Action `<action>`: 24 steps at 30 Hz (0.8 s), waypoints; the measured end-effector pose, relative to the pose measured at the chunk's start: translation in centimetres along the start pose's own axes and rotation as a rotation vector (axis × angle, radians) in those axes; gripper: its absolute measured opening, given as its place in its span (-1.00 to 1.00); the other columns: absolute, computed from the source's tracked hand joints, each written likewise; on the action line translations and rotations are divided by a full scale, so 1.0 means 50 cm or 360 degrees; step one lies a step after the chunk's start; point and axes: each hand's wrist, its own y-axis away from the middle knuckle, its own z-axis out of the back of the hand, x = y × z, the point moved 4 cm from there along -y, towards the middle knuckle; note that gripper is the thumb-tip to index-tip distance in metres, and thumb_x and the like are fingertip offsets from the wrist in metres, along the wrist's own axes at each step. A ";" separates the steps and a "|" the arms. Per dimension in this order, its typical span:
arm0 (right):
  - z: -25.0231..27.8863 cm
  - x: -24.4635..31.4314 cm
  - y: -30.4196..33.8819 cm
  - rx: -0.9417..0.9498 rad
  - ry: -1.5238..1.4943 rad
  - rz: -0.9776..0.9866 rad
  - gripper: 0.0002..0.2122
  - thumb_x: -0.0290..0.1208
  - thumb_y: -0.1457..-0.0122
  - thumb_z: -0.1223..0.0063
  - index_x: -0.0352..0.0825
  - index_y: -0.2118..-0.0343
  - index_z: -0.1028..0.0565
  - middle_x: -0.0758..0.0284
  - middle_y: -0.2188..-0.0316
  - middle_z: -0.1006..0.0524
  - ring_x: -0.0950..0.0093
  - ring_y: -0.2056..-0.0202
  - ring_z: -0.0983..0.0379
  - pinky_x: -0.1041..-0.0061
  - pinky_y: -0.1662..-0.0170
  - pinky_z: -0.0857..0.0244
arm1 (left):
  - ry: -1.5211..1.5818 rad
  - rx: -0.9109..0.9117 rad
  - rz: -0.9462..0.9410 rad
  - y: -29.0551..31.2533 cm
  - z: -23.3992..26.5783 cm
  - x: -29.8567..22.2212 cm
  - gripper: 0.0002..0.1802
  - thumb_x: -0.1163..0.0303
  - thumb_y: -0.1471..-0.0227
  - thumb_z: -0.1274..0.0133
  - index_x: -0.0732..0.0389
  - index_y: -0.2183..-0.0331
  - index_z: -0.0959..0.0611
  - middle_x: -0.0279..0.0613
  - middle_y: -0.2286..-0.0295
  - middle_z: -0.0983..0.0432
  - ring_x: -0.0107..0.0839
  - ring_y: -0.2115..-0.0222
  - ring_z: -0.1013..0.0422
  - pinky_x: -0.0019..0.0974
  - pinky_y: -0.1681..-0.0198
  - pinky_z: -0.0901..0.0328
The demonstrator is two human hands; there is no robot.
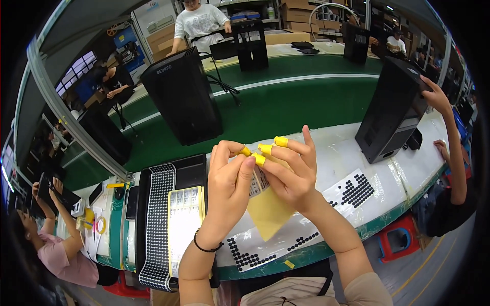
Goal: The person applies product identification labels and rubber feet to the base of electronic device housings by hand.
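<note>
A yellowish sheet of labels (269,213) is held up over the white bench top, tilted, with printed labels showing between my hands. My right hand (295,176) grips it, yellow finger cots on several fingertips and the little finger raised. At the sheet's upper edge, the thumb and forefinger of my left hand (225,178) are pinched together, the forefinger also in a yellow cot. Whether a loose label is between them is hidden by the fingers. Behind and below the sheet lies a white sheet of round black stickers (357,191).
To my left a black tray (205,168) holds a long strip of black dots (162,219) and a stack of label sheets (184,224). Beyond, tall black cases (186,97) stand on the green conveyor (286,107). At right, a co-worker's hand touches another black case (390,109).
</note>
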 end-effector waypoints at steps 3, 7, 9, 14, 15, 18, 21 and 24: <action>-0.011 -0.007 0.003 0.0013 -0.0094 -0.0035 -0.86 -0.54 0.15 -0.27 -0.21 0.46 -0.58 0.42 0.32 -0.54 0.33 0.15 -0.40 -0.01 -0.28 0.08 | 0.0085 -0.0021 0.0135 -0.003 0.006 0.027 -0.73 0.42 -0.17 0.03 0.43 0.47 -0.55 -0.13 0.41 -0.35 -0.30 0.38 -0.28 -0.31 0.31 -0.19; -0.016 -0.018 0.002 0.0256 -0.0242 -0.0122 -0.86 -0.54 0.16 -0.28 -0.22 0.49 -0.55 0.38 0.26 -0.54 0.30 0.04 -0.36 -0.01 -0.28 0.09 | 0.0214 -0.0026 0.0355 -0.013 0.010 0.100 -0.68 0.37 -0.18 0.02 0.46 0.49 -0.53 -0.18 0.44 -0.33 -0.43 0.44 -0.27 -0.37 0.38 -0.18; -0.006 -0.035 0.000 0.0307 -0.0356 -0.0223 -0.85 -0.55 0.14 -0.27 -0.23 0.47 -0.55 0.36 0.23 -0.54 0.29 0.02 -0.35 0.00 -0.28 0.10 | 0.0264 0.0180 0.0674 -0.008 -0.006 0.174 -0.63 0.31 -0.19 0.00 0.47 0.50 -0.53 -0.25 0.46 -0.33 -0.54 0.50 -0.26 -0.42 0.43 -0.17; -0.011 -0.114 0.016 0.0310 -0.0801 -0.0581 -0.88 -0.58 0.01 -0.20 -0.26 0.39 -0.54 0.36 0.18 -0.53 0.40 0.00 -0.34 0.22 -0.25 0.00 | 0.0120 0.0804 0.1150 0.067 -0.039 0.360 -0.52 0.10 -0.12 -0.07 0.41 0.49 -0.58 -0.21 0.45 -0.45 -0.48 0.43 -0.37 -0.40 0.33 -0.26; -0.021 -0.152 0.036 0.0262 -0.1136 -0.0957 -0.91 -0.56 -0.06 -0.16 -0.27 0.35 -0.53 0.38 0.18 -0.53 0.48 0.01 -0.34 0.33 -0.21 -0.04 | 0.0002 0.0935 0.1180 0.080 -0.059 0.384 -0.50 0.06 -0.10 -0.09 0.41 0.48 -0.58 -0.15 0.43 -0.48 -0.43 0.41 -0.39 -0.38 0.28 -0.27; -0.067 -0.238 0.109 0.0181 -0.1563 -0.1559 -0.93 -0.49 -0.17 -0.08 -0.30 0.29 -0.51 0.40 0.17 -0.52 0.61 0.04 -0.34 0.52 -0.13 -0.10 | -0.0401 0.0854 0.0686 0.098 -0.061 0.452 -0.64 0.20 0.03 -0.19 0.36 0.40 -0.59 -0.02 0.31 -0.47 -0.17 0.26 -0.41 -0.26 0.17 -0.30; -0.099 -0.331 0.219 0.0199 -0.1564 -0.1879 -0.88 -0.41 -0.22 -0.04 -0.30 0.22 -0.48 0.42 0.17 -0.49 0.65 0.09 -0.34 0.54 -0.07 -0.16 | -0.0583 0.0418 0.0255 0.023 -0.046 0.443 -0.67 0.39 0.12 -0.24 0.29 0.26 -0.56 0.00 0.22 -0.42 -0.10 0.15 -0.36 -0.21 0.07 -0.28; -0.130 -0.354 0.318 -0.0049 -0.1903 -0.2267 -0.87 -0.37 -0.22 -0.05 -0.25 0.22 -0.44 0.47 0.24 -0.45 0.64 0.11 -0.33 0.48 -0.07 -0.19 | -0.0582 -0.0226 0.0232 -0.099 0.034 0.499 -0.57 0.24 0.08 -0.23 0.31 0.22 -0.54 0.07 0.19 -0.42 0.00 0.11 -0.32 -0.12 0.01 -0.22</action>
